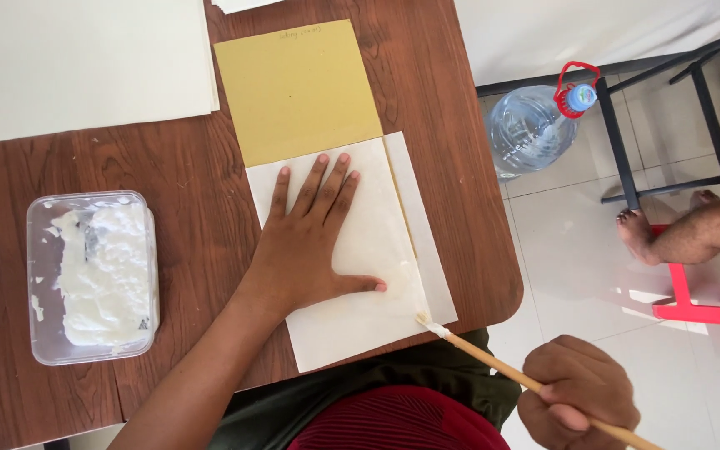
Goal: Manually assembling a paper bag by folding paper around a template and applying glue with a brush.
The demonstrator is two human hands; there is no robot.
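1. The cream paper sheet (pixel 368 275) lay on the brown wooden table (pixel 193 175), near its six o'clock edge, right in front of you.
2. Your left hand (pixel 306 242) was pressed flat on that sheet, fingers spread wide toward twelve o'clock and the thumb stretched toward three o'clock.
3. Your right hand (pixel 577 400) was curled tight around a thin wooden brush (pixel 502 367), off the table at about five o'clock from the sheet.
4. The brush's white, paste-laden tip (pixel 428 323) touched the sheet near its five o'clock corner.
5. A narrow cream strip (pixel 422 225) ran along the sheet's three o'clock side.
6. A mustard-yellow card (pixel 297 87) met the sheet at twelve o'clock.
7. At nine o'clock, well apart from the sheet, stood a clear plastic tub (pixel 92 277) holding white paste.
8. Large pale sheets (pixel 85 62) lay at eleven o'clock.
9. On the tiled floor at two o'clock sat a big water bottle (pixel 531 129), with another person's bare foot (pixel 639 237) by a red stool (pixel 710 304) at three o'clock.
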